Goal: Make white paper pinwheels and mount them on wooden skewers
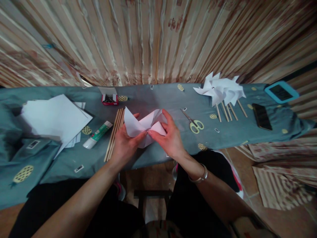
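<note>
Between my two hands is a white paper pinwheel (135, 125), its corners bent in toward the middle. My left hand (126, 142) grips its left side, with the thumb at the centre. On the other side my right hand (170, 137) pinches the paper, its thumb meeting the left one at the folded middle. Whether anything small sits under the thumbs is hidden. Several wooden sticks (115, 134) lie side by side just left of my left hand. Scissors (194, 125) with pale yellow-green handles rest to the right of my right hand.
A glue stick (98, 134) lies near a stack of white paper (56, 114) on the left. Behind stands an open red box (110, 99) of small dark pieces. Finished pinwheels (220, 89) on sticks, a phone (262, 116) and a blue-framed device (281, 92) occupy the right.
</note>
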Tool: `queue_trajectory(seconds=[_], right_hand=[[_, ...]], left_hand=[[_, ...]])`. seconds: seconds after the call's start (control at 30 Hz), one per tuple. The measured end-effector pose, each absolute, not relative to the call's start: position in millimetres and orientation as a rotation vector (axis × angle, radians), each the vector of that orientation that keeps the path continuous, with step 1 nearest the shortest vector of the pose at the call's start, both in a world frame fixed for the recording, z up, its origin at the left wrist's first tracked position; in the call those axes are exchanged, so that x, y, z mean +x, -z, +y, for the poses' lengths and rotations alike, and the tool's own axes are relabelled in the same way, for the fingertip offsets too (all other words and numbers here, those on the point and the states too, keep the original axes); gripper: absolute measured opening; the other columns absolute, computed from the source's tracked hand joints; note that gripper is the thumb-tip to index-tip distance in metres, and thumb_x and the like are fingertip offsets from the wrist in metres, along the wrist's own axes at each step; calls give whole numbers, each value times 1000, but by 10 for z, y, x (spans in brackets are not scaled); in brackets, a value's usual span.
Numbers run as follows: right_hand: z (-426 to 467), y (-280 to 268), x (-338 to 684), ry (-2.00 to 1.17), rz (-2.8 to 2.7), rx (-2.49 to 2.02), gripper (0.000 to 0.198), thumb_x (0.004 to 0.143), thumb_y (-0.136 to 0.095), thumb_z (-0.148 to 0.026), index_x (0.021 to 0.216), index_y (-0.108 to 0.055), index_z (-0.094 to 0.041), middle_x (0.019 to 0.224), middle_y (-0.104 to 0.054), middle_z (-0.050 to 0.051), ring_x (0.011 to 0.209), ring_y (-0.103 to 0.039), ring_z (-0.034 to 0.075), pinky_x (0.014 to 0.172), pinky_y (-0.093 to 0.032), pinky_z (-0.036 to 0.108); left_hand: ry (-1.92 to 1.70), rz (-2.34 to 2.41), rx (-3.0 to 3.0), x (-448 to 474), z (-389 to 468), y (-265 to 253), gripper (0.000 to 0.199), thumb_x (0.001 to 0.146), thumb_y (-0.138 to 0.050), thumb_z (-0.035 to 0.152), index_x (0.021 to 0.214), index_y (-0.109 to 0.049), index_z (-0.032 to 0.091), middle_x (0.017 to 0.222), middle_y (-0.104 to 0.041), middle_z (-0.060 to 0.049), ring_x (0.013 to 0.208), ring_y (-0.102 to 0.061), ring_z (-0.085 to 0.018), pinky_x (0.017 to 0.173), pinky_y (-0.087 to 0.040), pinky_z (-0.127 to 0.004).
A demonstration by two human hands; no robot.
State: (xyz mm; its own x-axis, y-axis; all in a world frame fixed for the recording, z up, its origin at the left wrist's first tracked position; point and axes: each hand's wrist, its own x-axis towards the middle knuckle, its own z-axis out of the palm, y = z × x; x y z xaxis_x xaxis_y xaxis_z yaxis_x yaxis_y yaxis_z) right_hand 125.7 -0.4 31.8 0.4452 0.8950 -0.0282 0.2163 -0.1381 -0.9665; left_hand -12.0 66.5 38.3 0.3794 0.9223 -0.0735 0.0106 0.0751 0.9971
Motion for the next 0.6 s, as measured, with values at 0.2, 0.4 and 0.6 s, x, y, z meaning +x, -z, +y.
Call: queue_trajectory(seconds=[0.2, 0.4, 0.6], right_hand=[[0, -383, 1226, -765, -973, -1636, 87, 72, -75, -36, 145, -31, -19, 91, -73, 6, 78, -69, 25, 70, -59, 41], [26, -359, 1206, -755, -939, -1567, 86, 71, -75, -35, 144, -32, -20, 90, -72, 6, 78, -69, 26, 73, -60, 45], [72, -365, 1198, -785, -881, -1491, 87, 69, -78, -38, 142, -35, -21, 90, -71, 7, 79, -68, 26, 77, -59, 50]], left_hand=[[-853, 961, 1235, -122, 665, -403, 68, 61, -80, 32, 122, -57, 12, 96, -72, -8, 79, -68, -21, 76, -57, -36], [-893, 951, 1196, -97, 684, -378, 61, 59, -81, 30, 113, -63, 11, 93, -74, -8, 77, -69, -21, 74, -58, -34], [-970, 933, 1195, -71, 715, -387, 49, 56, -82, 27, 100, -68, 11, 90, -75, -7, 75, -69, -20, 71, -58, -31]])
